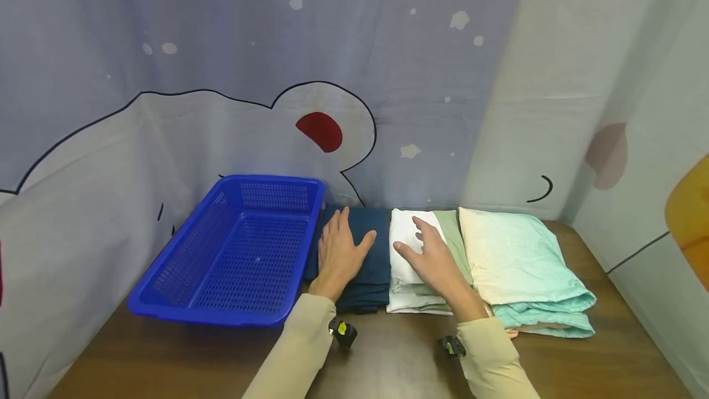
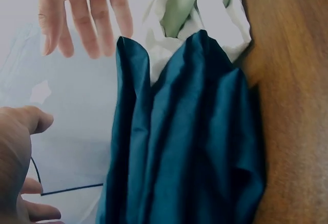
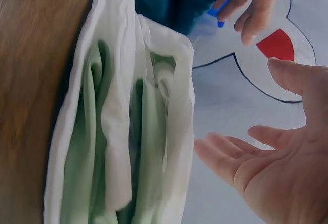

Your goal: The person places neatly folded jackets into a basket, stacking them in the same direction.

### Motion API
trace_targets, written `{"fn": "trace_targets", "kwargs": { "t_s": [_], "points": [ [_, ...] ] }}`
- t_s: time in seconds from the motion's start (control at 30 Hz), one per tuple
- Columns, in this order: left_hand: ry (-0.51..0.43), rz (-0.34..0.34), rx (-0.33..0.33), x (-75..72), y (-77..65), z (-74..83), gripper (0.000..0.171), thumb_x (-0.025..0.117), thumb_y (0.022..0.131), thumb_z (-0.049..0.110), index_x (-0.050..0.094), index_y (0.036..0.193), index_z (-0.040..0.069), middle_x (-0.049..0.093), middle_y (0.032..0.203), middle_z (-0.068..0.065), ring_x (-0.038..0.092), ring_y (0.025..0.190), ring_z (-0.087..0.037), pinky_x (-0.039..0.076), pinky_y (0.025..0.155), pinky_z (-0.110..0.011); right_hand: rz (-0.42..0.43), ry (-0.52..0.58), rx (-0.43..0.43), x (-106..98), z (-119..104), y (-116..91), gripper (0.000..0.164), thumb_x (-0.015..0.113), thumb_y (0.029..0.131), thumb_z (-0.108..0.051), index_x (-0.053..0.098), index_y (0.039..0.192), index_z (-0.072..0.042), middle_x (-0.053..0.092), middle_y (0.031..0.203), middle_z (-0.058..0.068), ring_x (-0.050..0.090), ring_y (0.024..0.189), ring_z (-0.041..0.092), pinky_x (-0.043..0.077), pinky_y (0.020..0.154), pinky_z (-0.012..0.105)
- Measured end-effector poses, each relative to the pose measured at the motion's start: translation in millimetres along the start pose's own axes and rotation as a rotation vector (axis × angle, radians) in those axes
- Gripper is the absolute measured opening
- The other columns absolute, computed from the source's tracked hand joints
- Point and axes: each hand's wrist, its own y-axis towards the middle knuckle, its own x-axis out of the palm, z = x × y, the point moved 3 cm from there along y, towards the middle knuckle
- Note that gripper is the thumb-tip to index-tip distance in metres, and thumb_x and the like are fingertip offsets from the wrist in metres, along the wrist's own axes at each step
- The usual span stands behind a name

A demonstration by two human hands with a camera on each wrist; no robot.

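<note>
Three folded stacks of cloth lie side by side on the brown table. My left hand (image 1: 339,254) is over the dark blue folded cloth (image 1: 372,251), fingers extended and thumb apart, holding nothing. In the left wrist view a gap shows between that hand (image 2: 18,157) and the blue folds (image 2: 179,142). My right hand (image 1: 434,257) hovers above the white and green folded cloth (image 1: 407,242), fingers loosely spread. The right wrist view shows this hand (image 3: 277,162) apart from the white and green layers (image 3: 118,147). Right of it lies the cream and mint folded cloth (image 1: 515,257).
A blue plastic basket (image 1: 221,319) with slotted sides stands left of the cloths, with nothing inside. Behind everything hangs a printed curtain (image 1: 421,79), which also runs down the right side. The wooden table (image 1: 388,356) extends in front of the stacks.
</note>
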Motion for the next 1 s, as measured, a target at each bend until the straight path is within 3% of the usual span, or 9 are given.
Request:
{"fn": "trace_targets", "kwargs": {
  "t_s": [0.3, 0.57, 0.77, 1.0],
  "points": [
    [0.029, 0.038, -0.065, 1.0, -5.1, -12.9, 0.081, 0.075, 0.095, 0.048, 0.046, 0.158, 0.005, 0.037, 0.164, -0.026, 0.029, 0.154, -0.044, 0.022, 0.121, -0.067, -0.058, 0.056, -0.002, 16.8, -1.7, 1.9, 0.081, 0.076, 0.101, -0.03, 0.033, 0.164, -0.002, 0.041, 0.161, 0.026, 0.057, 0.134, 0.046, 0.05, 0.105, 0.058],
    [0.012, -0.006, -0.145, 8.1, -8.5, -24.5, 0.083, 0.076, 0.095, 0.049, 0.045, 0.16, 0.009, 0.031, 0.167, -0.027, 0.021, 0.156, -0.047, 0.02, 0.119, -0.073, -0.102, 0.054, -0.032, 28.0, -2.8, 3.9, 0.079, 0.077, 0.1, -0.027, 0.036, 0.163, -0.004, 0.042, 0.161, 0.024, 0.063, 0.128, 0.043, 0.055, 0.1, 0.054],
    [0.002, -0.001, -0.157, 12.5, -9.7, -30.1, 0.087, 0.078, 0.093, 0.046, 0.042, 0.163, 0.01, 0.031, 0.167, -0.028, 0.027, 0.154, -0.047, 0.022, 0.119, -0.07, -0.185, -0.032, -0.027, 38.4, 1.2, 5.8, 0.083, 0.076, 0.101, -0.03, 0.032, 0.164, 0.0, 0.039, 0.161, 0.027, 0.061, 0.131, 0.04, 0.052, 0.104, 0.055],
    [-0.022, 0.004, -0.158, 14.2, -10.7, -31.3, 0.085, 0.079, 0.093, 0.044, 0.042, 0.163, 0.012, 0.032, 0.167, -0.026, 0.034, 0.151, -0.048, 0.028, 0.12, -0.064, -0.182, -0.113, -0.005, 40.3, 5.8, 10.3, 0.081, 0.075, 0.1, -0.029, 0.035, 0.16, 0.006, 0.053, 0.143, 0.029, 0.064, 0.12, 0.039, 0.051, 0.101, 0.055]
  ]
}}
